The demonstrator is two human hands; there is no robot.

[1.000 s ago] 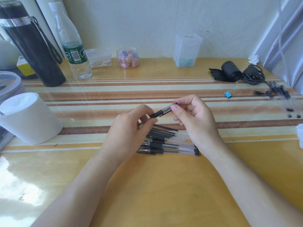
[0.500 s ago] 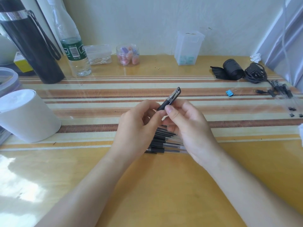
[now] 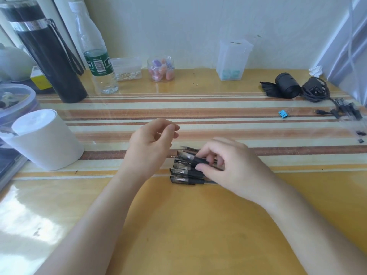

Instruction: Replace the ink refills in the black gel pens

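Several black gel pens (image 3: 183, 172) lie side by side in a pile on the striped table mat, caps pointing left. My right hand (image 3: 230, 165) rests over the right part of the pile, and its thumb and fingers pinch a black gel pen (image 3: 190, 156) lying at the far side of the pile. A thin refill (image 3: 188, 148) sticks out just behind that pen. My left hand (image 3: 152, 140) hovers left of the pile, apart from the pens, fingers loosely curled with nothing visible in them. The pens' right ends are hidden under my right hand.
A white cylinder (image 3: 45, 139) stands at the left, with a black flask (image 3: 49, 56) and a water bottle (image 3: 99, 64) behind it. A jar (image 3: 161, 69) and a clear box (image 3: 233, 60) stand by the wall. A blue clip (image 3: 283, 114), cable (image 3: 315, 90) and more pens (image 3: 349, 112) lie at right.
The pen held up between both hands has come down onto the pile in my right hand. My left hand has let go of it and moved off to the left.
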